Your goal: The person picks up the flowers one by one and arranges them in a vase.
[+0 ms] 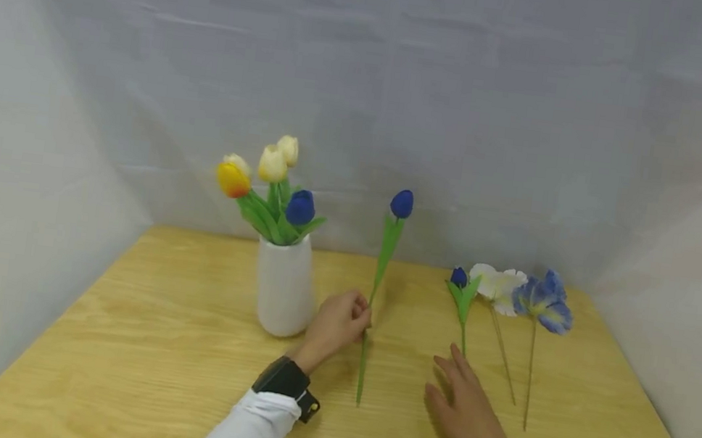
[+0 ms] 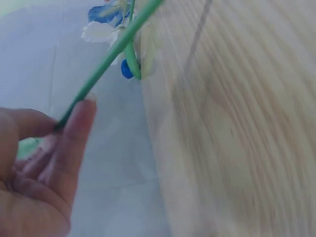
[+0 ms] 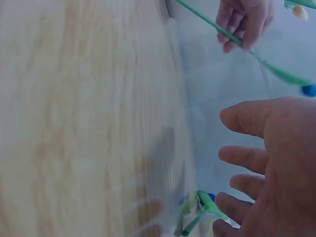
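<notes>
My left hand (image 1: 338, 322) pinches the green stem of a blue tulip (image 1: 402, 204) between thumb and fingers, and the flower stands upright over the table. In the left wrist view the stem (image 2: 106, 64) runs up and right from the fingertips. To the right, my right hand (image 1: 470, 413) holds nothing, its fingers spread in the right wrist view. Just beyond its fingertips lies another blue tulip (image 1: 459, 277) with green leaves. A white vase (image 1: 285, 288) left of my left hand carries cream tulips (image 1: 274, 164), a yellow-orange tulip (image 1: 234, 180) and a blue tulip (image 1: 301, 208).
A white flower (image 1: 497, 287) and a blue-violet flower (image 1: 545, 301) on thin stems lie at the right of the wooden table (image 1: 165, 342). Grey cloth (image 1: 367, 89) hangs behind the table, with pale cloth at both sides.
</notes>
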